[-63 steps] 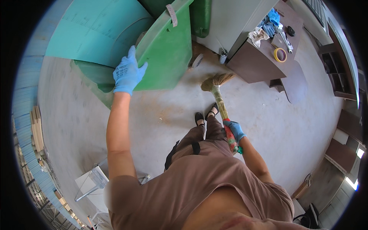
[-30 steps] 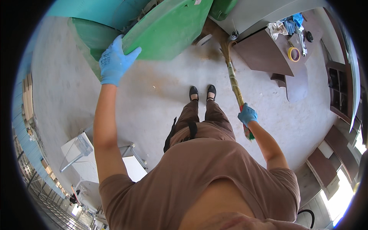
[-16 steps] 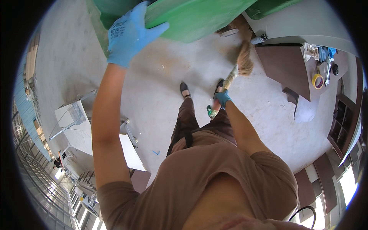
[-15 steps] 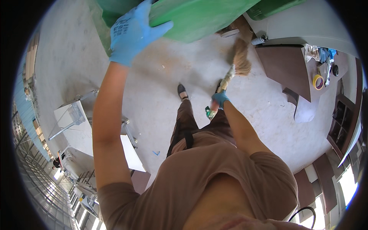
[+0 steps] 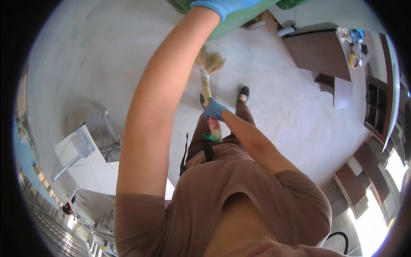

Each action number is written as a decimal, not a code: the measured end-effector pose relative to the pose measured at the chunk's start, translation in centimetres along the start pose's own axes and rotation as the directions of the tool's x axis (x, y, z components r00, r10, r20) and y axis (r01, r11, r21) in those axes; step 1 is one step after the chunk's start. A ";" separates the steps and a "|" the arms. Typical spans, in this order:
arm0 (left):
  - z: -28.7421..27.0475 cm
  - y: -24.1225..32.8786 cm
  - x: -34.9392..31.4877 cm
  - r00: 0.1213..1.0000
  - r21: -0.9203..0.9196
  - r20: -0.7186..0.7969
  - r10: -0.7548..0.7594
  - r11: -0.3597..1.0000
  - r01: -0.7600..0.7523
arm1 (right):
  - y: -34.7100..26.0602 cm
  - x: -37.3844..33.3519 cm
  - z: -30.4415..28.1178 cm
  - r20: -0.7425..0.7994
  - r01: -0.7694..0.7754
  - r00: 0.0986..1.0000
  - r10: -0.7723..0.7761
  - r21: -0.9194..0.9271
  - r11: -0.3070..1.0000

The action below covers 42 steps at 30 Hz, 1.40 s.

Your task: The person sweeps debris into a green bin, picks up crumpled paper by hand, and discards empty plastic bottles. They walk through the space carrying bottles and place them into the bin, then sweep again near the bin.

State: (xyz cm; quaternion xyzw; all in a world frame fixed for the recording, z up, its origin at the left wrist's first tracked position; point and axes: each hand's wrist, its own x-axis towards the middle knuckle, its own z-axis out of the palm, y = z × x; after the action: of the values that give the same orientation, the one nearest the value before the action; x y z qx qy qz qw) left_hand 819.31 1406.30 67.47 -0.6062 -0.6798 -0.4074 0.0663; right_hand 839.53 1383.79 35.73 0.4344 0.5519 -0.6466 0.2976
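Note:
My right hand (image 5: 215, 109), in a blue glove, is wrapped round the handle of a short straw broom (image 5: 205, 85) in front of my legs. The broom's bristles (image 5: 210, 61) fan out over the grey floor, a little blurred. My left arm stretches up to the top edge, where my blue-gloved left hand (image 5: 224, 6) is at a large green plastic bin (image 5: 233, 29). Its fingers are cut off by the edge of the picture, so I cannot see how they are set.
To the right stands a brown panelled table (image 5: 314, 50) bearing a yellow tape roll (image 5: 354, 61) and cloths. A spray can (image 5: 287, 31) lies beside it. On the left is a white board on a metal frame (image 5: 87, 147). Another person (image 5: 67, 208) is far off at lower left.
The broom and my right hand have swung left, bringing the bristles near my left forearm. My left hand has moved right and up, partly out of the picture, and the green bin appears farther right.

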 end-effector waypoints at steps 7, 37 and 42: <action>-5.9 -2.6 -11.0 0.942 -0.047 -0.211 0.261 0.960 -0.276 | 7.8 -14.9 -1.4 -0.221 -0.168 0.964 0.147 -0.078 0.983; -19.6 -1.5 -68.0 -0.206 0.273 0.380 -0.902 -0.103 0.956 | 4.6 7.4 8.2 -0.176 0.090 0.962 0.207 0.925 0.368; -23.7 -9.5 -69.7 -0.275 0.243 0.409 -0.870 -0.186 0.952 | -13.1 13.7 12.8 -0.129 0.024 0.979 0.158 0.842 0.539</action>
State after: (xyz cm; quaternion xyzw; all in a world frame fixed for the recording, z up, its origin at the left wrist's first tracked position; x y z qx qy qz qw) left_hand 819.27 1338.22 37.89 0.0598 -0.8472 -0.2155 -0.4819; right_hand 819.06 1375.43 29.64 0.6040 0.1833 -0.7752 0.0239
